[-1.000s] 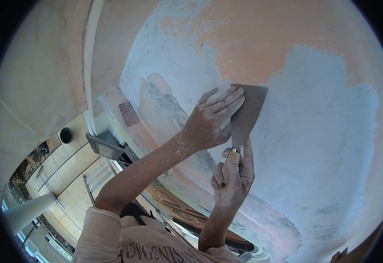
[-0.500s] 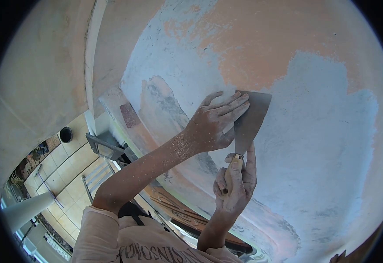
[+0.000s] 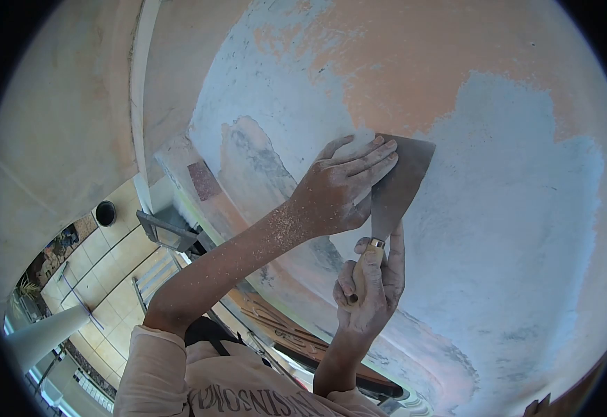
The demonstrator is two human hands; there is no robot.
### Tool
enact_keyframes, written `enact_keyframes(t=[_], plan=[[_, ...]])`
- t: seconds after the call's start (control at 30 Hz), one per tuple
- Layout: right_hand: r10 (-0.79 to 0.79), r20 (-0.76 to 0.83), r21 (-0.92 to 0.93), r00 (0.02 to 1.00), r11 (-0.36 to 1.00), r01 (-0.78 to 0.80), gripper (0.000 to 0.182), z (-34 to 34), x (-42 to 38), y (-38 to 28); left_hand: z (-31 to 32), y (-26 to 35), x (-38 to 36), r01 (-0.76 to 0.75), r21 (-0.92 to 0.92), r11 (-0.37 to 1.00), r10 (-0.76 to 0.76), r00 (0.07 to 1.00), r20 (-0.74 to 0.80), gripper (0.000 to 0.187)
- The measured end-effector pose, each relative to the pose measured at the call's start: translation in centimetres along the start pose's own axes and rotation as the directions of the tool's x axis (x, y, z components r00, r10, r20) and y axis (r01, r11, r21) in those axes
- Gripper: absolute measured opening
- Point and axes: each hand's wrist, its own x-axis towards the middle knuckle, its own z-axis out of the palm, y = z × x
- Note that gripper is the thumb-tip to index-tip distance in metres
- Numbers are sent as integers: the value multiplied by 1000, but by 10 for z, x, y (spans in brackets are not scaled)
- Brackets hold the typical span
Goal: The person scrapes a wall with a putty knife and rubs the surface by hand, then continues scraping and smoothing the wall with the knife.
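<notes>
My right hand is closed around the pale handle of a wide putty knife, whose metal blade points up and flares toward its top edge. From the left, my left hand reaches across with its fingers stretched out over the blade's left side; dust coats its fingers and forearm. Behind both hands is a curved surface with pale blue-white filler patches, peach areas and grey smudges. Whether the blade touches this surface cannot be made out.
At the lower left are a tiled floor, a black bucket, a round pale column and a dark-framed lamp-like object. A brown carved panel runs below the patched surface. A dark red rectangle marks its left part.
The putty knife's blade has shifted slightly up and to the right in view. My left hand's fingers are still over it, and my right hand keeps its grip on the handle.
</notes>
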Motion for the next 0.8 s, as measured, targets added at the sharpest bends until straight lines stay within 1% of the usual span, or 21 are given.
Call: enact_keyframes(t=[0.1,0.13,0.23,0.33,0.43,0.5,0.53,0.63,0.67,0.77,0.8], plan=[[36,-10,-8,999,999,-36,56,-11,-6,-4,4,2,-5,-12,11,1000,12,1000,16,58],[17,6,-9,1000,1000,-17,56,-10,-1,-2,6,1,-6,-17,24,1000,16,1000,20,58],[1,5,-23,1000,1000,-1,56,-7,2,-1,0,-3,5,-12,6,1000,12,999,-35,58],[10,-16,-11,1000,1000,-10,55,-4,-1,-3,-3,3,0,-7,57,998,5,999,45,58],[6,6,-2,1000,1000,-6,54,-3,1,-3,-5,-2,4,11,53,999,-11,1000,3,58],[-10,1,9,1000,1000,10,55,8,7,-2,-4,-2,2,15,35,999,-15,1000,-4,58],[11,-24,2,1000,1000,-11,55,6,2,-4,-5,-4,4,9,32,999,-9,1000,-9,58],[27,0,19,1000,999,-27,55,-8,-3,-3,-2,-1,-3,-17,22,1000,16,999,46,47],[38,-25,8,999,999,-38,56,-1,-1,-6,-2,-3,1,7,21,1000,-7,1000,9,55],[3,-5,9,1000,1000,-3,55,6,3,-1,-6,-4,5,32,0,999,-32,999,-27,54],[11,-6,24,1000,1000,-11,55,0,1,1,-4,-3,3,22,2,1000,-22,1000,-9,55]])
